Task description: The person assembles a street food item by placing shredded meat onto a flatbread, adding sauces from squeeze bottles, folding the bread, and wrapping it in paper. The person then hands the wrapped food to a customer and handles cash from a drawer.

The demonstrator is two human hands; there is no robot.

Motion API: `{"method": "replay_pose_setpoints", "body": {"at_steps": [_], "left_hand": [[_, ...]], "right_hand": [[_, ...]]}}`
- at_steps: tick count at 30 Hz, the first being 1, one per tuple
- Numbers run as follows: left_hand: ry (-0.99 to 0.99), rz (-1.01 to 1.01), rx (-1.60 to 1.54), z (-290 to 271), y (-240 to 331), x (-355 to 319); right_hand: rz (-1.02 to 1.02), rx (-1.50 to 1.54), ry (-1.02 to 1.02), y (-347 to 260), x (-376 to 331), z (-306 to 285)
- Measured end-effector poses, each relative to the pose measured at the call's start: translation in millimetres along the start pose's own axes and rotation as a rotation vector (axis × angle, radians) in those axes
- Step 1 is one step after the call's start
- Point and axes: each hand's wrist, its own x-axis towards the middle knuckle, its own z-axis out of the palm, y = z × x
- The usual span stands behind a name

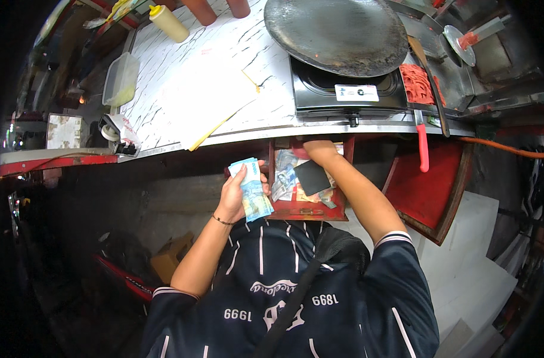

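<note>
My left hand [231, 196] is closed on a small stack of blue banknotes [254, 192], with the thumb lying across the top note. Just right of it, a red wooden drawer [295, 211] stands pulled out below the counter. Loose banknotes [283, 173] and a flat black item [313, 178] lie inside the drawer. My right hand [321, 150] reaches into the back of the drawer; its fingers are hidden there, so what they touch cannot be made out.
On the counter [182, 95], a round griddle [337, 36] sits over a black gas stove [310, 95]. A pink-handled knife [422, 143] and a wooden-handled spatula [430, 71] overhang its right edge. A yellow-capped bottle [169, 25] and a clear plastic tub [121, 80] stand at left.
</note>
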Motion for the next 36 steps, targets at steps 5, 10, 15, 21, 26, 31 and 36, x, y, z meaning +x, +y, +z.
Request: {"method": "replay_pose_setpoints", "body": {"at_steps": [5,10,15,21,26,31,36], "left_hand": [[0.047,-0.026,0.135,-1,1,10],[0.084,-0.146,0.237,28,-15,8],[0.041,-0.05,0.228,52,-41,26],[0.086,0.279,0.529,65,-35,39],[-0.011,0.409,0.813,67,-29,35],[-0.053,0.514,0.706,61,-37,40],[-0.19,0.066,0.498,58,2,18]], "right_hand": [[-0.098,-0.133,0.334,5,-27,23],[-0.346,-0.094,0.682,-33,-106,-12],[-0.573,-0.054,0.746,-51,-151,-27],[-0.643,0.144,0.763,-52,-169,-23],[0.088,1.097,0.672,-48,-160,-15],[0.013,1.431,0.402,-54,-143,-24],[0.007,1.273,0.452,-52,-132,-16]]}}
